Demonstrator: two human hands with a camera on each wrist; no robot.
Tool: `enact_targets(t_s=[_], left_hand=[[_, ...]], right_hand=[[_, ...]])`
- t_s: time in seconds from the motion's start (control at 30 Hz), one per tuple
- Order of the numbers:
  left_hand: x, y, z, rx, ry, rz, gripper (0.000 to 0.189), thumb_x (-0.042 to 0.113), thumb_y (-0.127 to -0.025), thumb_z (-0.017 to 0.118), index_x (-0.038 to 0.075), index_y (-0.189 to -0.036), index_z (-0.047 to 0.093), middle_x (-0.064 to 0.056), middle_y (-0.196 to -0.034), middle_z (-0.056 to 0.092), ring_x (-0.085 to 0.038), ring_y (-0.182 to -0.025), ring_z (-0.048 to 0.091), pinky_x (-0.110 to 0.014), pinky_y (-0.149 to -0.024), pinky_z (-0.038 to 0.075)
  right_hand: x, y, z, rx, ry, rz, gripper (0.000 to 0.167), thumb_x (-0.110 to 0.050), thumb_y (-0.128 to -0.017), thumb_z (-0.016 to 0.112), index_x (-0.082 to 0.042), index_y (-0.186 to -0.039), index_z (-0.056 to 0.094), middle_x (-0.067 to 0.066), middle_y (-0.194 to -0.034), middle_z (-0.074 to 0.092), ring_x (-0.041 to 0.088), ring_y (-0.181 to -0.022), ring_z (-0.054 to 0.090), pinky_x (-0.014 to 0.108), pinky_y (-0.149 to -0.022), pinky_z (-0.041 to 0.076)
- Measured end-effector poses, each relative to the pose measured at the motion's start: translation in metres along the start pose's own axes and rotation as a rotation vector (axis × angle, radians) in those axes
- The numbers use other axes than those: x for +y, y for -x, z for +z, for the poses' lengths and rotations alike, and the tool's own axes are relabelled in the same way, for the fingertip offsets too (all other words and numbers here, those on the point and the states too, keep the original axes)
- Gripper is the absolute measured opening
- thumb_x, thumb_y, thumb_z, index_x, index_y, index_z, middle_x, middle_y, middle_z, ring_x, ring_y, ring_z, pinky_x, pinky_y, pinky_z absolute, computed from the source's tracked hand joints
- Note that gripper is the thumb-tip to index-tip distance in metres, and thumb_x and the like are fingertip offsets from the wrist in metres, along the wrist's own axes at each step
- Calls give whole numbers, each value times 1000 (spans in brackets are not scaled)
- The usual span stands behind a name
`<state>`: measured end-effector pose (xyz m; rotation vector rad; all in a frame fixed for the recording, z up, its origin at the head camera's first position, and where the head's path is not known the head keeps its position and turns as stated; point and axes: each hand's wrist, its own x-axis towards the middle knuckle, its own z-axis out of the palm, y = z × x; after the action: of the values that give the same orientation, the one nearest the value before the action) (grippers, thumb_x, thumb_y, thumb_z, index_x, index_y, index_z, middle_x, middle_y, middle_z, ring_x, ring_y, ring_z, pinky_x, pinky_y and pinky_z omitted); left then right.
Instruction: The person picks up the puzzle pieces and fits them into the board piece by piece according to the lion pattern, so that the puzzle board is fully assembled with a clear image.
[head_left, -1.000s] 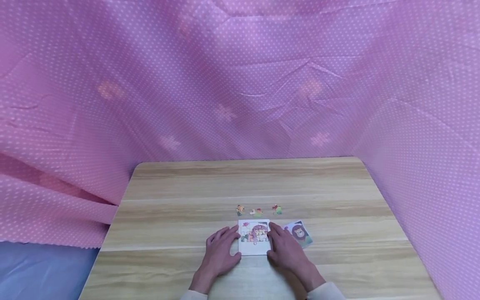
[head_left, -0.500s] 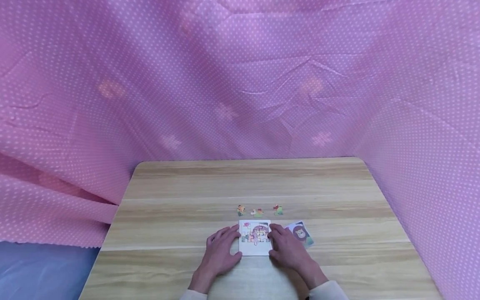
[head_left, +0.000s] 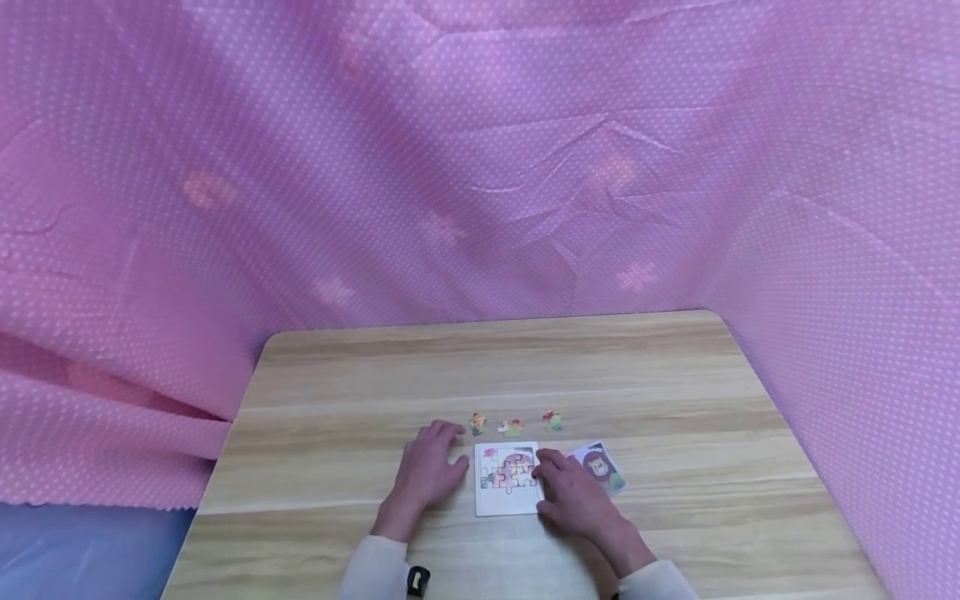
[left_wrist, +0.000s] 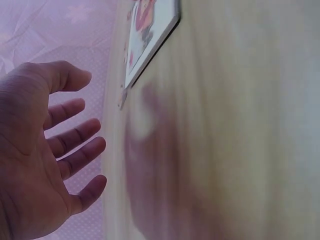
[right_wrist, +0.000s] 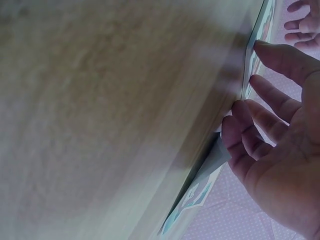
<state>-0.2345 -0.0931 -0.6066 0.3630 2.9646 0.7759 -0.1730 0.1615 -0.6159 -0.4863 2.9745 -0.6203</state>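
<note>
A square white jigsaw board (head_left: 506, 503) lies on the table, its recess partly filled with pieces that form an animal picture. My right hand (head_left: 573, 496) rests at the board's right edge; in the right wrist view its thumb and forefinger touch that edge, with the fingers loosely bent. Left of the board, my left hand (head_left: 426, 468) is held apart from it, fingers spread with nothing in them, as the left wrist view confirms. Its fingertips are close to an orange loose puzzle piece (head_left: 477, 424). Two more loose pieces, one white and orange (head_left: 512, 427), one red and green (head_left: 552, 420), lie beyond the board.
A lion picture card (head_left: 600, 467) lies tilted to the right of the board, partly under or behind my right hand; one corner looks lifted in the right wrist view. The wooden table (head_left: 337, 375) is bordered by a pink dotted curtain (head_left: 450, 167).
My left hand has let go of the board's left edge and moved up and left, toward the loose pieces. The right hand stays at the right edge.
</note>
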Motion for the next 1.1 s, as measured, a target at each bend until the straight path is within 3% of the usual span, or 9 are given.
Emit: enact_targets(t_s=[0.27,0.6,0.83,1.1], left_hand=[[-3,-30,-5,-46,-25,-21,39,33,-84,65,21,-122,61,-2,-128,58,-25,-119,52,-50,-98,42],[-3,-55,5,-70,-73,-10,38,30,-84,64,20,-121,62,-3,-125,58,-25,-117,52,-47,-94,44],[-1,-65,10,-90,-103,-7,40,38,-86,65,20,-121,62,-2,-121,57,-23,-114,52,-45,-95,43],[-1,-67,16,-67,-136,13,42,43,-83,67,22,-119,64,-1,-116,56,-21,-107,51,-43,-91,42]], right_hand=[[1,-3,-1,17,17,-38,43,-26,-73,77,-14,-113,67,13,-138,54,34,-118,57,48,-100,47],[2,-5,-4,-2,62,-51,45,-26,-74,76,-11,-115,67,12,-137,54,31,-117,59,47,-98,49],[3,-5,-5,-8,82,-64,44,-25,-74,76,-12,-116,66,11,-138,54,31,-117,58,46,-98,49],[5,-4,-4,-1,85,-67,44,-25,-74,76,-13,-115,67,11,-137,55,30,-116,59,45,-97,50]])
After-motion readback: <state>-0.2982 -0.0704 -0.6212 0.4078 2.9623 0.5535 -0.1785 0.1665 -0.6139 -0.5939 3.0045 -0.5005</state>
